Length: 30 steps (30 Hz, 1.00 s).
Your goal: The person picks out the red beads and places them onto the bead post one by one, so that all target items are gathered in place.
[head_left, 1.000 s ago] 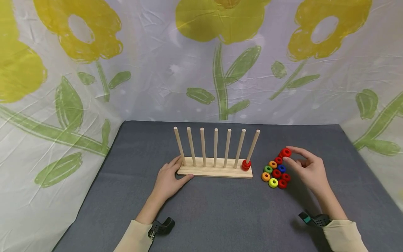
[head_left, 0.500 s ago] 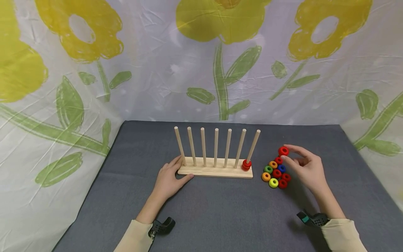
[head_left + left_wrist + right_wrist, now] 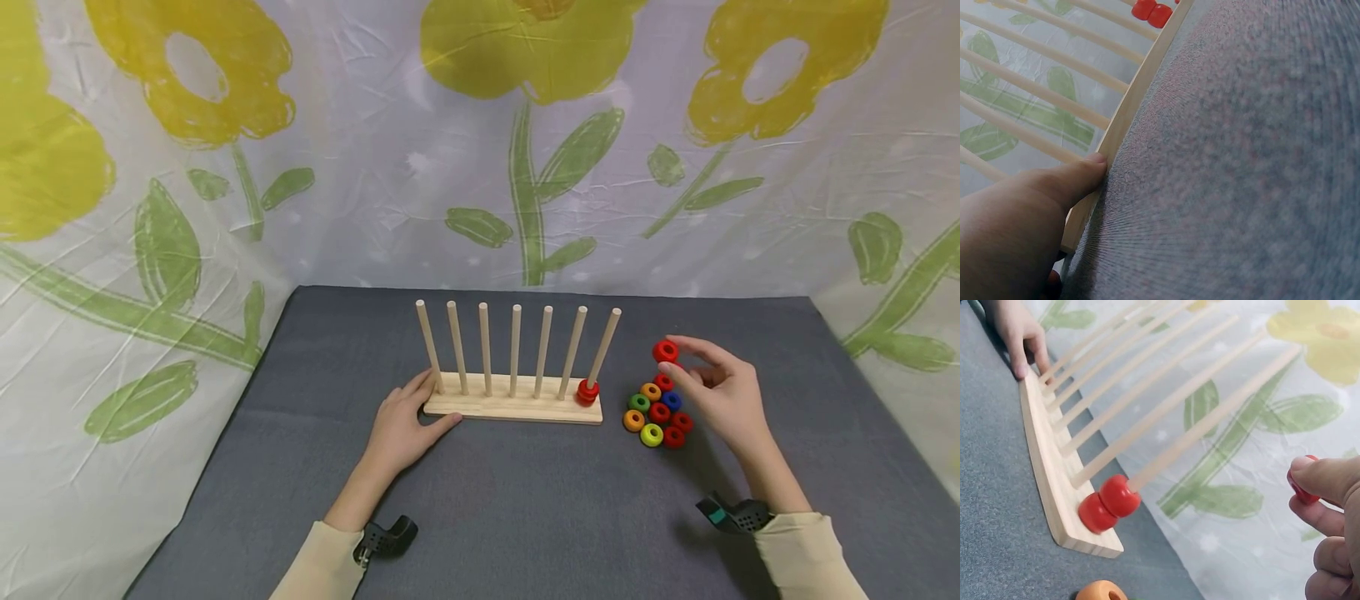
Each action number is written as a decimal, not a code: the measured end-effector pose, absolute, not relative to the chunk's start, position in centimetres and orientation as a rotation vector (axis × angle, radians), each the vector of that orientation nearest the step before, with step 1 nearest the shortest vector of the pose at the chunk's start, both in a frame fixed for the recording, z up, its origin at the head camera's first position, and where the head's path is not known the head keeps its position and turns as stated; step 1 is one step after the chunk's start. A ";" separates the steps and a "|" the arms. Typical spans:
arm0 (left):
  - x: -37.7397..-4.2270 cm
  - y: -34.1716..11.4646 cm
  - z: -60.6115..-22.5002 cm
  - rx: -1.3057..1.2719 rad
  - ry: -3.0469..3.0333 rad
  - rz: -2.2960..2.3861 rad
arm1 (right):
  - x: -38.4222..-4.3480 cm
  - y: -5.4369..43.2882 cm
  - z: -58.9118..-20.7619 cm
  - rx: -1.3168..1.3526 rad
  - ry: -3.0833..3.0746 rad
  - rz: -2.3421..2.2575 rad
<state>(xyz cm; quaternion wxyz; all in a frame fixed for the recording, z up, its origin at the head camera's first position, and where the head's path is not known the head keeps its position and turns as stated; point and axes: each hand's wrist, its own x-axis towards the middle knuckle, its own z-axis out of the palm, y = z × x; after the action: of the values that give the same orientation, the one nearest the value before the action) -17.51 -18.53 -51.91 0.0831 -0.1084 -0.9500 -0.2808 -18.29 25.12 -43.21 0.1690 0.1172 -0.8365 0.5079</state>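
A wooden peg stand point(image 3: 510, 407) with a row of several upright pegs stands on the table. My left hand point(image 3: 405, 429) grips its left end, thumb on the front edge and fingers behind; in the left wrist view the thumb point(image 3: 1079, 178) presses the base. Two red beads point(image 3: 1110, 503) are stacked at the foot of the rightmost peg. To the right of the stand, my right hand point(image 3: 720, 392) pinches a red bead point(image 3: 664, 351) between thumb and forefinger, above the table. The right wrist view shows that held bead point(image 3: 1304, 482) partly covered by the thumb.
Loose beads lie in a cluster right of the stand: several red, a blue bead point(image 3: 671, 401), a green bead point(image 3: 639, 402), a yellow bead point(image 3: 652, 435) and two orange ones, including one orange bead point(image 3: 633, 421). A flowered cloth point(image 3: 360, 167) hangs behind the grey-covered table point(image 3: 525, 517).
My right hand has moved left and farther from me with the pinched red bead, which now sits above the cluster's far end. The left hand and stand stay where they were.
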 end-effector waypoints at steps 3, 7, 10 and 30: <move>-17.6 -18.5 -51.8 -0.326 -2.837 -0.844 | -18.2 24.8 -42.7 0.338 -2.373 1.446; -17.6 -18.5 -51.8 -0.328 -2.832 -0.839 | -17.6 24.0 -41.3 0.353 -2.356 1.458; -17.5 -18.5 -51.9 -0.330 -2.824 -0.830 | -17.4 23.5 -40.5 0.373 -2.342 1.473; -17.5 -18.4 -52.0 -0.329 -2.822 -0.823 | -18.3 21.9 -39.2 0.453 -2.265 1.485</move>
<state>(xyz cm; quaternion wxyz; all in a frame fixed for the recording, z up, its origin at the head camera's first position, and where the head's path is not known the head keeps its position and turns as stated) -17.53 -18.41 -51.99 0.0918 -0.1107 -0.9501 -0.2770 -18.30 21.95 -39.18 0.1966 0.1618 -0.8088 0.5301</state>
